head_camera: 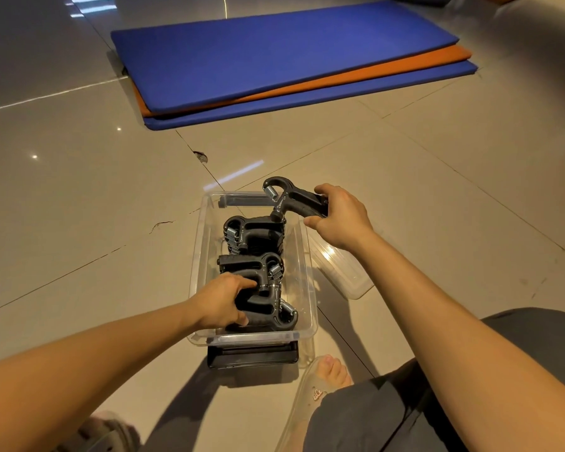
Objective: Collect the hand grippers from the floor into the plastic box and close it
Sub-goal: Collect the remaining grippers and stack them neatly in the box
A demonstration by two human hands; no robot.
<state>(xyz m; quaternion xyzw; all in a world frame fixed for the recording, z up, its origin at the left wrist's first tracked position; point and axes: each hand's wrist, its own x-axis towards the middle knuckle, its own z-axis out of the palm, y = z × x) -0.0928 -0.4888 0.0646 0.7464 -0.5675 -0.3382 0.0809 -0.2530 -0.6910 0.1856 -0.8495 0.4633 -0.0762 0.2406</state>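
Nearest me, the person's left hand (224, 300) reaches into the near end of the clear rectangular plastic box (198, 256). Its fingers are curled round the handle of the closest black spring-loaded hand gripper (265, 316), seemingly steadying the pile. Further along, more black grippers (252, 233) lie packed inside. Over the far right corner the right hand (338, 216), arm stretched forward, clasps another black gripper (291, 199) by its handles. Loading looks like the step in hand. Next, that gripper needs lowering into the free far end. Then the clear lid (343, 272), lying on the pale tiled floor (79, 207) just beside the box, must go on.
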